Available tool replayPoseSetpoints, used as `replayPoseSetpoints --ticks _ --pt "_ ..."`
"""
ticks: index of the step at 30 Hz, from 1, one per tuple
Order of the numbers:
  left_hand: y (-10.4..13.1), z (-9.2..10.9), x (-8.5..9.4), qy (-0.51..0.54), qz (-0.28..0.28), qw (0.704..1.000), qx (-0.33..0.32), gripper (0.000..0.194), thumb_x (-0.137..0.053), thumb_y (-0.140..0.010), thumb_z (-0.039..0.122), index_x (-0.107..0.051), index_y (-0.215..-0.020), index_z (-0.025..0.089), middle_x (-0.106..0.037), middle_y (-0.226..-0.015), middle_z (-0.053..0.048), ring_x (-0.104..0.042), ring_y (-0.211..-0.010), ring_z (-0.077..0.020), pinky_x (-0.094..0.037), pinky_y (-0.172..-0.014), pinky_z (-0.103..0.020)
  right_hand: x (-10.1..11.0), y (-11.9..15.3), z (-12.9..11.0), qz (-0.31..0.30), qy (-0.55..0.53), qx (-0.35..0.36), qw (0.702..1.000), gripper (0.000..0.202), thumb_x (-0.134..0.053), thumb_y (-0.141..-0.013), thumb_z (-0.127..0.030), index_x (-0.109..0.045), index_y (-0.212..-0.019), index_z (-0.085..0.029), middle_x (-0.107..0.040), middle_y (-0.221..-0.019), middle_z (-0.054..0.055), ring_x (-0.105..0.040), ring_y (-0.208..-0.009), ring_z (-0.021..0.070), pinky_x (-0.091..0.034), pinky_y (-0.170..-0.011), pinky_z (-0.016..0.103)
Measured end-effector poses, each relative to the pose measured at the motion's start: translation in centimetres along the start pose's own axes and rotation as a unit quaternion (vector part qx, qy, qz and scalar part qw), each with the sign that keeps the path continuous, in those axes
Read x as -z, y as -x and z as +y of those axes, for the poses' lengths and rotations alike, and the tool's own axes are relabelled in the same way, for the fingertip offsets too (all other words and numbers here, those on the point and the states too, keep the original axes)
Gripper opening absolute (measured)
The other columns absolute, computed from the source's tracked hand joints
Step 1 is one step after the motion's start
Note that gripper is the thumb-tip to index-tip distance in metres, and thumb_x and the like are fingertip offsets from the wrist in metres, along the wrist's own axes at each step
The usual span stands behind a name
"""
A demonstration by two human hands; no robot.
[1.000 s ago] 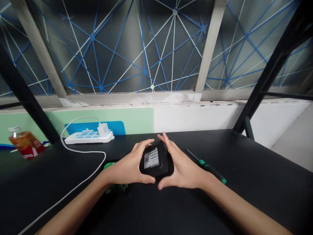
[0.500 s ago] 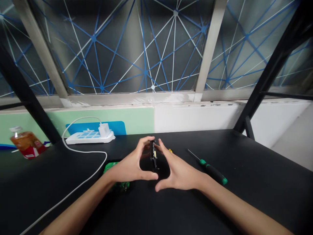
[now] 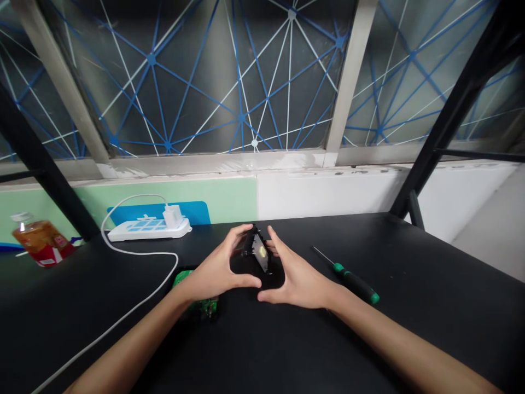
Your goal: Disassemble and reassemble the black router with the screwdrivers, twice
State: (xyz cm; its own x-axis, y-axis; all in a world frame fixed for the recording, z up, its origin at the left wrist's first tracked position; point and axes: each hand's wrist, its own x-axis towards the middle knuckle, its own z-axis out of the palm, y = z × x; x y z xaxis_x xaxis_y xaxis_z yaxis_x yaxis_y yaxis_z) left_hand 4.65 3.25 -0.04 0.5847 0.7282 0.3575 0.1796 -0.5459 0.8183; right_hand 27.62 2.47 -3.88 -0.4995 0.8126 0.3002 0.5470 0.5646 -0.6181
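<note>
A thin black plastic part, with a grey inner face and a pale yellowish round spot, stands tilted between my hands above the table. Its exact kind I cannot make out. My left hand curls around its left side, fingertips at the top edge and thumb stretched out below. From the right, my right hand has its fingers bent behind the part's edge, with its thumb pointing left below it. Under my left wrist lies a green circuit board in a black casing, partly hidden by the forearm.
On the right lies a green-and-black screwdriver, tip pointing away. A white power strip with a plugged-in charger is at the back left, its white cable running forward. A drink bottle stands far left. Black frame posts flank the table.
The black part has turned from nearly edge-on to show more of its grey face and round spot. Both hands have risen slightly in view, and the camera has shifted a little.
</note>
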Motion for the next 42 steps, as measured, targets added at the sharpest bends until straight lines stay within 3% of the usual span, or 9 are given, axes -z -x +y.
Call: replayPoseSetpoints --ticks 11,19,31,42 --pt "0.0 -0.5 0.4 -0.078 0.034 0.996 0.026 0.086 -0.084 -0.073 0.034 -0.036 -0.143 0.028 -0.04 -0.152 -0.009 -0.039 -0.14 -0.0311 -0.033 -0.115 -0.05 0.5 0.1 -0.3 -0.008 0.012 -0.023 1.0 0.13 -0.075 -0.07 -0.059 0.014 -0.155 -0.018 -0.039 -0.152 0.025 -0.042 -0.138 0.038 -0.038 -0.108 0.061" --pt "-0.1 -1.0 0.6 -0.148 0.052 0.986 0.049 0.086 -0.084 -0.072 0.039 -0.038 -0.143 0.028 -0.044 -0.149 -0.009 -0.043 -0.136 -0.032 -0.034 -0.114 -0.051 0.7 0.0 -0.2 -0.001 0.037 -0.019 0.999 0.122 -0.074 -0.072 -0.053 0.01 -0.156 -0.024 -0.043 -0.15 0.021 -0.047 -0.134 0.0361 -0.041 -0.105 0.056" --pt "-0.1 -1.5 0.8 -0.17 0.044 0.983 0.057 0.084 -0.082 -0.074 0.041 -0.038 -0.143 0.026 -0.048 -0.147 -0.009 -0.047 -0.133 -0.0304 -0.037 -0.111 -0.048 1.2 -0.1 -0.3 0.023 0.084 -0.021 0.996 0.12 -0.074 -0.071 -0.053 0.003 -0.158 -0.021 -0.053 -0.139 0.02 -0.052 -0.126 0.0354 -0.043 -0.104 0.054" --pt "0.0 -1.7 0.8 -0.17 0.043 0.983 0.06 0.084 -0.082 -0.074 0.043 -0.038 -0.143 0.026 -0.047 -0.147 -0.01 -0.047 -0.133 -0.0321 -0.038 -0.11 -0.05 1.3 -0.1 -0.4 0.029 0.084 -0.032 0.996 0.12 -0.074 -0.07 -0.054 0.002 -0.158 -0.021 -0.052 -0.14 0.019 -0.051 -0.126 0.0343 -0.043 -0.104 0.052"
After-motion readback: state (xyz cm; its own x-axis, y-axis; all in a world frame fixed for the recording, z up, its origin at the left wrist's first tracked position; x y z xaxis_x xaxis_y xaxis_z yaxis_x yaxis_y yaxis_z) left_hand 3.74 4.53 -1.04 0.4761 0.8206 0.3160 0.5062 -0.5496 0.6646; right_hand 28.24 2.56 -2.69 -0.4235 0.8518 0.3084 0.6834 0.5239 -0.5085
